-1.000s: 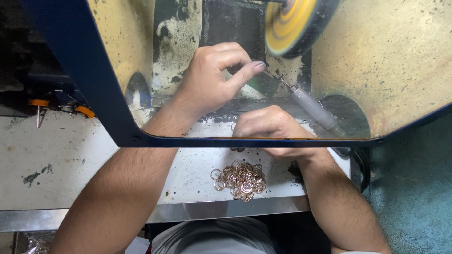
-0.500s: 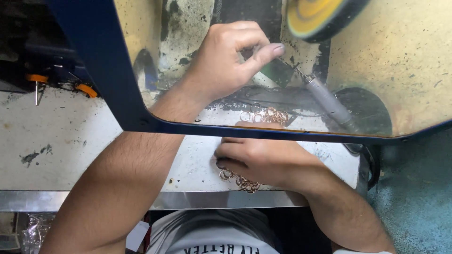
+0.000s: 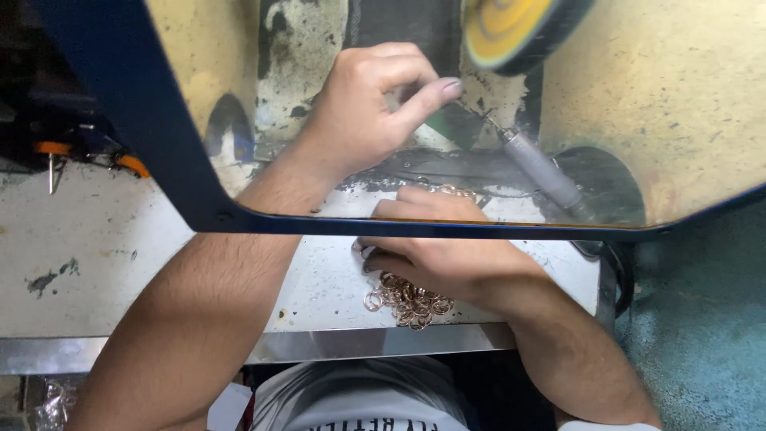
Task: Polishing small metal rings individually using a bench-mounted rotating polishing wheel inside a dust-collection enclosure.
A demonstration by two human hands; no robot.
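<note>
My left hand is raised behind the clear shield, just left of the yellow buffing wheel. Its fingers are curled with thumb and forefinger pinched; anything between them is hidden. My right hand lies low on the white bench, covering the top of a heap of small coppery rings. Its fingertips point left and pinch what looks like one ring. A few more rings show behind the shield, just past that hand.
A blue-framed clear shield crosses the view. A grey metal handpiece lies slanted under the wheel, beside a dark round opening. Orange-handled tools sit at far left. The bench's steel front edge runs near my body.
My right hand has come down from the shield's lower edge onto the heap of rings. My left hand has stayed up near the wheel; the view has shifted slightly.
</note>
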